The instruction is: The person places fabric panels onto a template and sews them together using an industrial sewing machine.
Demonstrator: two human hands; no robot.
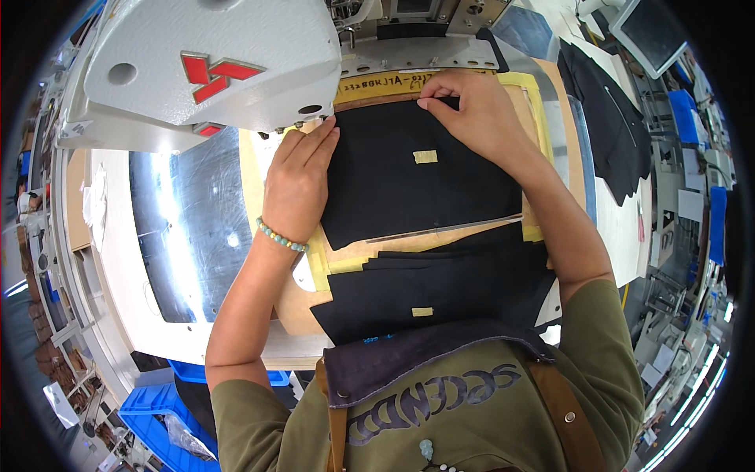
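Note:
A black fabric piece (421,189) with a small yellow tape lies on a cardboard template (528,102) with yellow taped edges, beneath the white machine head (212,47). My left hand (299,173) rests at the fabric's upper left corner, fingers extended and lying on it, close under the head. My right hand (476,118) has thumb and forefinger closed on the fabric's upper edge, beside a yellow marked strip (370,86). Nearer my body, a stack of black pieces (432,283) lies with another tape on top.
A shiny metal plate (185,236) lies on the left of the white table. More black fabric (602,126) and a monitor (649,31) are at the right. Blue crates (157,409) stand below left. A metal clamp bar (417,53) runs across the back.

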